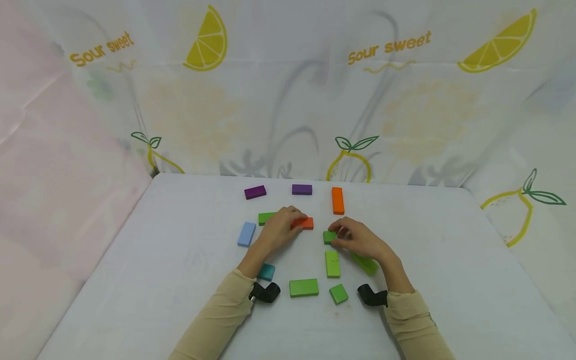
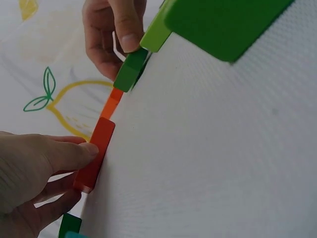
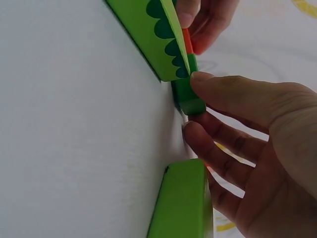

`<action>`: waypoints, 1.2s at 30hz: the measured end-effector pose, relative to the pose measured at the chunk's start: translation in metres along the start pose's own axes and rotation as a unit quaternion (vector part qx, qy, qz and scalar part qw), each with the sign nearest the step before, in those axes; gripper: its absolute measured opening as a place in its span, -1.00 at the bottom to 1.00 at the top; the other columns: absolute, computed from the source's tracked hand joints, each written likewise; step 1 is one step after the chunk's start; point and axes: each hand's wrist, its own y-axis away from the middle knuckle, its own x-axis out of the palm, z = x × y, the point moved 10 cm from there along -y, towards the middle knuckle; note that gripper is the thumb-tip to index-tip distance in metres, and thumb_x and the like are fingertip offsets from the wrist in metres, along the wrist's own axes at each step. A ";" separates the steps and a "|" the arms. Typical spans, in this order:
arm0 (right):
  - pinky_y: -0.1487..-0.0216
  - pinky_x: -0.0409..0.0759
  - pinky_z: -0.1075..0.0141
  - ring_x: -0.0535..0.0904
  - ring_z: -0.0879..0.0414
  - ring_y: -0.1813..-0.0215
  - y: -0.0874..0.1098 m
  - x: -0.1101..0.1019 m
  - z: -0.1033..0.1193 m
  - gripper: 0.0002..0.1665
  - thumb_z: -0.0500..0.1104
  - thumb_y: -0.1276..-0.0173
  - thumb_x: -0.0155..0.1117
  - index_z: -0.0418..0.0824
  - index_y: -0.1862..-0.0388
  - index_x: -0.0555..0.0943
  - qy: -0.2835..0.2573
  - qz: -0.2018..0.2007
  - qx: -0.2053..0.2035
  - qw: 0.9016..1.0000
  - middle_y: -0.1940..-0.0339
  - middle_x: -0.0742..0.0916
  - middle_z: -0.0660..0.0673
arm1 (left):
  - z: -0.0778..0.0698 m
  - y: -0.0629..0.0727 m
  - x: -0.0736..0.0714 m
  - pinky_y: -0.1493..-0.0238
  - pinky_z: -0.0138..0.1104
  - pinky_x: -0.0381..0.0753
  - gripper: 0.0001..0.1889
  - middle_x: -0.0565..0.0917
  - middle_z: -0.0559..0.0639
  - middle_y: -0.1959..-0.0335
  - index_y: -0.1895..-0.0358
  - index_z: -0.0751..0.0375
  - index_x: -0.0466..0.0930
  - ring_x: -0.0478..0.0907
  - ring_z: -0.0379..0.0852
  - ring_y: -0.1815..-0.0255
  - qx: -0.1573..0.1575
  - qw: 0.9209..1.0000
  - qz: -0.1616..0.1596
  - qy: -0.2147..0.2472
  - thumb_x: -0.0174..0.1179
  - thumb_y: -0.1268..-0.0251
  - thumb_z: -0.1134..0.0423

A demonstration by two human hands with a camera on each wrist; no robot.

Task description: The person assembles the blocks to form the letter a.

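Observation:
In the head view my left hand (image 1: 278,231) reaches over a red-orange block (image 1: 308,223). The left wrist view shows the thumb on one face of this block (image 2: 96,159) and fingers at its other side, pinching it. My right hand (image 1: 363,241) pinches a small green block (image 1: 328,238) between thumb and fingers. Close under the right hand lie a lime block (image 1: 332,265) and a slanted lime block (image 1: 365,265). Dark green scallops mark the lime block (image 3: 148,25) in the right wrist view. Partly behind the left hand is a green block (image 1: 266,218).
Along the back of the white table (image 1: 171,280) lie two purple blocks, one at left (image 1: 255,192), and an orange block (image 1: 338,201). A light blue block (image 1: 246,234) and teal block (image 1: 266,272) sit left; a wide green block (image 1: 303,288) and green square (image 1: 339,294) sit in front.

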 end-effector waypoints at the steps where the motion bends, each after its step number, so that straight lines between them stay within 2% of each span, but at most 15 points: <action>1: -0.01 0.52 0.18 0.52 0.08 0.08 -0.001 0.000 0.001 -0.64 -0.19 -0.25 0.31 -0.19 -0.03 0.53 0.000 -0.001 -0.001 1.000 0.04 0.65 -0.08 | 0.000 0.000 0.000 -0.04 -0.22 0.55 -0.70 0.63 0.04 0.04 -0.04 0.13 0.63 0.54 -0.03 0.04 0.000 1.000 0.001 -0.002 0.25 -0.23 0.29; 15: 0.02 0.53 0.21 0.55 0.06 0.10 -0.014 -0.003 0.000 -0.63 -0.19 -0.28 0.29 -0.23 -0.05 0.52 0.013 -0.004 0.003 1.000 0.02 0.65 -0.15 | -0.001 0.000 0.002 -0.06 -0.21 0.55 -0.70 0.64 0.04 0.02 -0.05 0.12 0.62 0.56 -0.01 0.02 0.004 1.000 0.011 0.001 0.24 -0.23 0.28; 23: 0.03 0.53 0.19 0.55 0.05 0.11 -0.021 -0.005 0.003 -0.63 -0.20 -0.27 0.30 -0.27 -0.03 0.53 0.015 -0.007 -0.011 1.000 0.03 0.65 -0.17 | 0.001 0.000 -0.001 -0.09 -0.21 0.54 -0.70 0.64 0.04 0.01 -0.05 0.14 0.62 0.56 -0.02 0.00 -0.001 1.000 0.014 -0.004 0.24 -0.23 0.29; 36: -0.02 0.55 0.10 0.58 0.01 0.08 -0.026 -0.005 -0.003 -0.61 -0.19 -0.28 0.29 -0.24 -0.07 0.52 0.010 -0.009 0.029 0.999 -0.03 0.65 -0.18 | 0.003 0.001 0.001 -0.07 -0.23 0.55 -0.71 0.65 0.00 0.01 -0.04 0.10 0.63 0.58 -0.06 0.01 0.000 1.000 0.010 -0.006 0.25 -0.23 0.27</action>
